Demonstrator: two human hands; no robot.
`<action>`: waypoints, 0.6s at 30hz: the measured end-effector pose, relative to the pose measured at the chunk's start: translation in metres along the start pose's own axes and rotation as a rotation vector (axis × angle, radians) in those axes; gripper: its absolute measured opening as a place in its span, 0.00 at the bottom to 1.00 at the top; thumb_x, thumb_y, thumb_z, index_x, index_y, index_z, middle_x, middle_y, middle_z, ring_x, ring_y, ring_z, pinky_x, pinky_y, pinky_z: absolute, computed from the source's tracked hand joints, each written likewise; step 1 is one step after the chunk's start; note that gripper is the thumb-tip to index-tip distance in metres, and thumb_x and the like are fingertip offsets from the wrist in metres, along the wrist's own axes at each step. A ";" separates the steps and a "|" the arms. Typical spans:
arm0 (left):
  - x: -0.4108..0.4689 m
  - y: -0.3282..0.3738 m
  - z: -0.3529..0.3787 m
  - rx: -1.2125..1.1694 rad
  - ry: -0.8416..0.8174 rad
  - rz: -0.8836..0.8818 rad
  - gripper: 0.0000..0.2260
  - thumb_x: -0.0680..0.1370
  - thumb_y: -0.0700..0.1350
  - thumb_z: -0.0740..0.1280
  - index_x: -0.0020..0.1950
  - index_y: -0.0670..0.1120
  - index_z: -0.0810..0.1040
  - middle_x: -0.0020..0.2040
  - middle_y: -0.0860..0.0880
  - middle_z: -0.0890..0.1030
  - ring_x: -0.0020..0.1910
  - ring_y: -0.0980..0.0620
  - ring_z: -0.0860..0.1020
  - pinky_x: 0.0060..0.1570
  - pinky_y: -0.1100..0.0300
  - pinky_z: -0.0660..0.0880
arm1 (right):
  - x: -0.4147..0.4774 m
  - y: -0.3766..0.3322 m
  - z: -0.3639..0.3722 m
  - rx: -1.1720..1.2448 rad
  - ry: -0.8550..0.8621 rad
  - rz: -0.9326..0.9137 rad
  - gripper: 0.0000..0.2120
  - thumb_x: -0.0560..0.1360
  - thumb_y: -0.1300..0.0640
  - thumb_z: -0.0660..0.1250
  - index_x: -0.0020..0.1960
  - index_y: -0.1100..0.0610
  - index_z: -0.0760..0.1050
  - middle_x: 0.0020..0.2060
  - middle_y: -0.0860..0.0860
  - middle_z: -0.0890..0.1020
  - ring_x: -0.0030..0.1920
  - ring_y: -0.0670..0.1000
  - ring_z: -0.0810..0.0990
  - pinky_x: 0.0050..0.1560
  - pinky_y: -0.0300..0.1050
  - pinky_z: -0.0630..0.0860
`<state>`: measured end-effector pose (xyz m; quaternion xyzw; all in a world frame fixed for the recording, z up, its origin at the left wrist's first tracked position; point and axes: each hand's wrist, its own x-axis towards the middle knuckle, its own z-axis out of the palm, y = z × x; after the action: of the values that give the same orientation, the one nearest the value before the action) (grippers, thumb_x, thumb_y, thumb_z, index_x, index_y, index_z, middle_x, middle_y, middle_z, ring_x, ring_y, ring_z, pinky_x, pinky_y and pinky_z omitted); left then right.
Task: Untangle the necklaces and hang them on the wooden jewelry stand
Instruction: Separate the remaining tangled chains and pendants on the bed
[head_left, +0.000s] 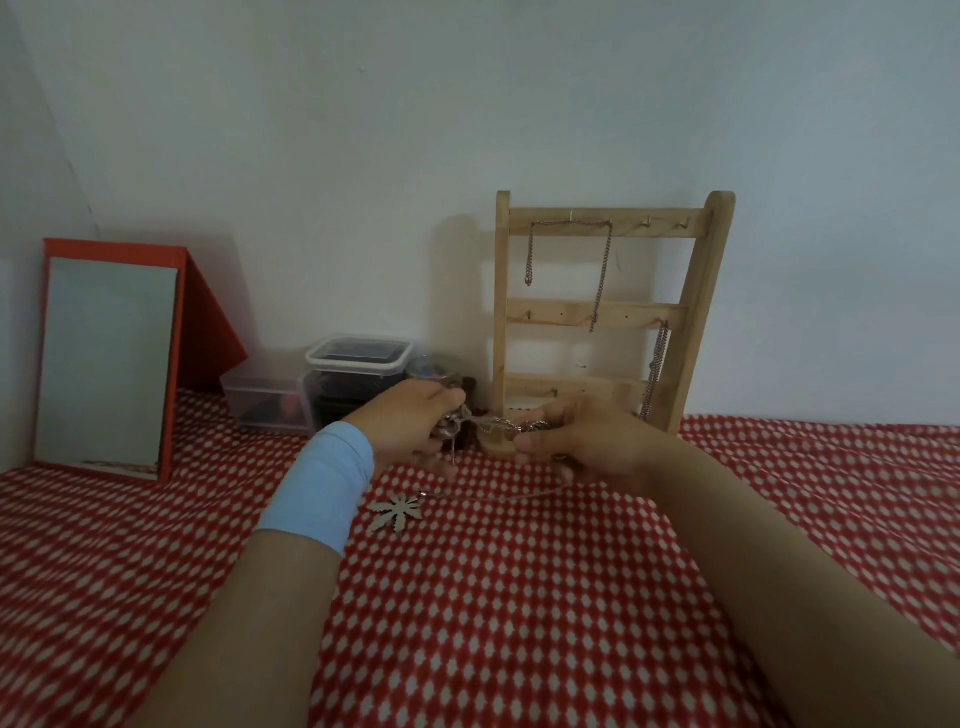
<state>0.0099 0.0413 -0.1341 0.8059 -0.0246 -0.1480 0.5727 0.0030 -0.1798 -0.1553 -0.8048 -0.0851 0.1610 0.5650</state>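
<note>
A tangle of silver necklaces (488, 425) stretches between my two hands just above the red patterned cloth. My left hand (415, 423), with a blue band on its wrist, pinches one end of the tangle. My right hand (582, 441) grips the other end. A thin chain runs down from my right hand to a silver leaf-shaped pendant (397, 512) lying on the cloth. The wooden jewelry stand (608, 312) leans against the wall behind my hands. One chain (602, 275) is draped over its top-rail hooks and another chain (655, 369) hangs from the middle rail at the right.
A red-framed mirror (109, 358) stands at the left against the wall. Clear plastic boxes (358, 374) and a small jar (434, 369) sit between the mirror and the stand. The red and white cloth (519, 597) covers the whole surface.
</note>
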 end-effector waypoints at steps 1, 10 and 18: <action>-0.001 0.000 -0.004 0.094 -0.011 -0.033 0.14 0.83 0.50 0.61 0.63 0.43 0.75 0.51 0.45 0.77 0.43 0.46 0.80 0.47 0.46 0.83 | -0.002 -0.001 0.001 -0.017 0.002 -0.020 0.08 0.78 0.55 0.71 0.54 0.55 0.85 0.46 0.55 0.88 0.27 0.46 0.72 0.29 0.37 0.70; -0.007 -0.003 -0.012 0.700 -0.177 -0.197 0.10 0.80 0.54 0.66 0.53 0.48 0.79 0.46 0.47 0.80 0.43 0.49 0.79 0.45 0.56 0.82 | -0.006 -0.006 0.011 -0.252 0.092 -0.019 0.10 0.77 0.44 0.69 0.46 0.47 0.86 0.46 0.45 0.88 0.50 0.45 0.84 0.46 0.40 0.76; 0.000 0.004 0.017 0.497 -0.162 0.255 0.11 0.79 0.46 0.67 0.60 0.47 0.79 0.55 0.50 0.84 0.55 0.52 0.81 0.61 0.57 0.75 | -0.001 -0.002 0.018 0.010 0.110 -0.155 0.05 0.78 0.58 0.72 0.51 0.55 0.86 0.46 0.57 0.87 0.37 0.48 0.83 0.38 0.40 0.81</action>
<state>0.0059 0.0244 -0.1357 0.8975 -0.2072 -0.1281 0.3677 -0.0046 -0.1639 -0.1589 -0.8004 -0.1153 0.0728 0.5837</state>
